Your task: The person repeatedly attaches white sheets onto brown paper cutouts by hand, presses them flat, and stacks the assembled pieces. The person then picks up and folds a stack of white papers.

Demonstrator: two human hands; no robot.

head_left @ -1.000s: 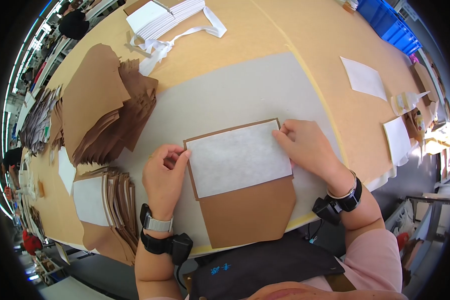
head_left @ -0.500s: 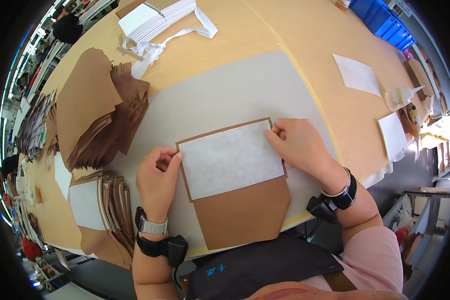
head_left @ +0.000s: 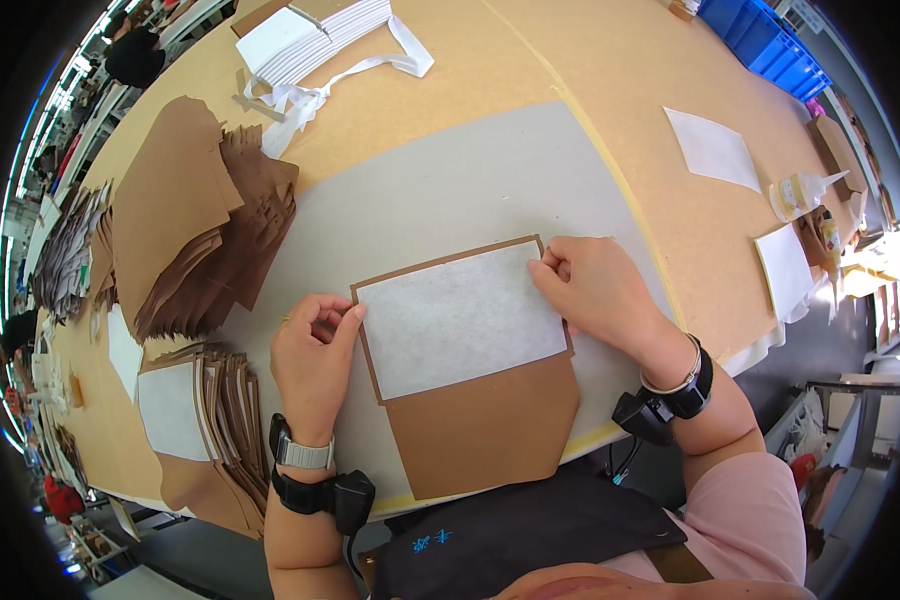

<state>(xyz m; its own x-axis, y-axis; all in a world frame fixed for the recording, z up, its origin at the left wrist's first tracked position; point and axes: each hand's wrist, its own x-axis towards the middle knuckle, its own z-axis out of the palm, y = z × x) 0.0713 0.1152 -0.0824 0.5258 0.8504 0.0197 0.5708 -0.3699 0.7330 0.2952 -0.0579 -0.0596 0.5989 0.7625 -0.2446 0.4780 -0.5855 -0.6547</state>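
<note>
A brown piece (head_left: 485,430) lies on the grey mat (head_left: 450,170) in front of me, with a white rectangular sheet (head_left: 462,322) over its upper part. Brown edging shows along the sheet's top and left sides. My left hand (head_left: 320,350) pinches the upper left corner between thumb and curled fingers. At the upper right corner, my right hand (head_left: 595,285) holds the brown edge and the sheet's corner in a pinch; some of its fingertips are hidden.
Brown pieces (head_left: 175,210) are piled at the left, above a stack with white sheets (head_left: 173,410). White strips (head_left: 300,100) lie at the back. A bottle (head_left: 798,196), loose white sheet (head_left: 712,149) and blue crate (head_left: 765,45) are at the right. A person (head_left: 135,55) is far left.
The whole view has shifted slightly, so the table and stacks appear farther left. Both hands keep their hold on the corners, and the sheet stays in place on the brown piece.
</note>
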